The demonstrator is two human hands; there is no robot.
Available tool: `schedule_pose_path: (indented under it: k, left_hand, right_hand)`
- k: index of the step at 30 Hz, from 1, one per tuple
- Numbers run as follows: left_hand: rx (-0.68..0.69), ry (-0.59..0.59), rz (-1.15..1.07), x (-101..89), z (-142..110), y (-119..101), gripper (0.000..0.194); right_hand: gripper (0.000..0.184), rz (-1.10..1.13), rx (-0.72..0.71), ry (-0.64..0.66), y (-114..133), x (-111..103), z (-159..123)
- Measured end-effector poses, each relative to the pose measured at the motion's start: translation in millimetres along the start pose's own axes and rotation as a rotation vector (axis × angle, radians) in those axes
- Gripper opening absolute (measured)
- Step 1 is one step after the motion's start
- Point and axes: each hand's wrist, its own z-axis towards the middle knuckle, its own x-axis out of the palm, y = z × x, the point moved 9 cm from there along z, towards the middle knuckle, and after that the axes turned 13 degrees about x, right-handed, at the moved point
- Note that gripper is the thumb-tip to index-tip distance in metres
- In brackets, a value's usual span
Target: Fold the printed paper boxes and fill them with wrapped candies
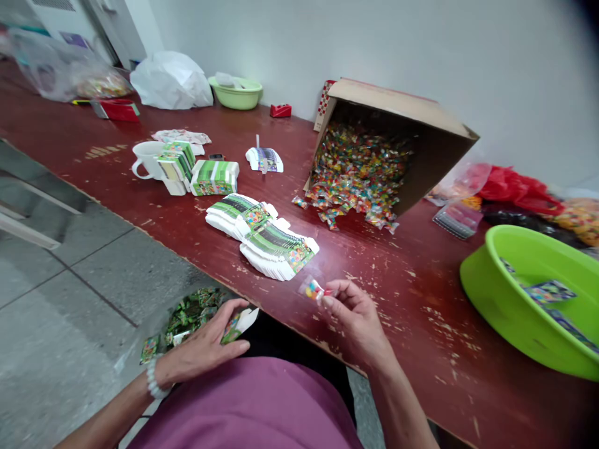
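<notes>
The scene is taken in by a single camera worn on the person's head, pitched forward and down. The purple shirt (248, 405) is seen from above at the bottom edge, and the left hand (203, 346) and right hand (358, 315) are framed close, just beyond it. The worktop (397, 287) is shown slantwise, from upper left to lower right. Farther off, the cardboard box (397, 103) is looked into through its open side, and the wall (281, 40) is faced behind.

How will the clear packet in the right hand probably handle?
The clear packet is probably light, as the right hand pinches it between fingertips. Its shiny film looks likely to be floppy and slightly slippery, and the coloured pieces inside may shift when squeezed.
</notes>
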Motion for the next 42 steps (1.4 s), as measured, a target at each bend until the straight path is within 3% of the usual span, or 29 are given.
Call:
schedule_pose_path:
  k: [6, 11, 16, 20, 23, 29, 32, 38, 42]
  left_hand:
    - [0.045, 0.056, -0.479, 26.7, 9, -42, 0.036]
    - [0.03, 0.077, -0.724, 44.8, 21, -55, 0.029]
    - [0.033, 0.083, -0.738, 47.5, 23, -55, 0.037]
    - [0.04, 0.068, -0.683, 42.8, 22, -54, 0.045]
    - [0.093, 0.051, -0.603, 37.4, 24, -59, 0.047]
    - [0.038, -0.13, -0.158, 19.0, 27, -60, 0.051]
    - [0.025, -0.17, -0.086, 17.4, 26, -62, 0.051]
    - [0.06, -0.19, -0.113, 22.7, 28, -68, 0.046]
    - [-0.033, -0.132, -0.506, 36.9, 31, -59, 0.051]
  right_hand:
    - [0.016, -0.299, 0.003, 0.283, 1, 46, -25]
    - [0.016, -0.668, -0.313, 0.264, 24, 67, -41]
    - [0.018, -0.681, -0.413, 0.205, 40, 63, -45]
    - [0.015, -0.564, -0.378, 0.038, 48, 39, -40]
    - [0.014, -0.509, -0.329, -0.011, 46, 31, -37]
    - [0.017, -0.668, -0.411, 0.026, 42, 50, -43]
    - [0.021, -0.809, -0.466, 0.047, 40, 60, -48]
    - [0.022, -0.972, -0.489, 0.103, 31, 79, -48]
    - [0.023, -0.927, -0.523, 0.005, 32, 76, -43]
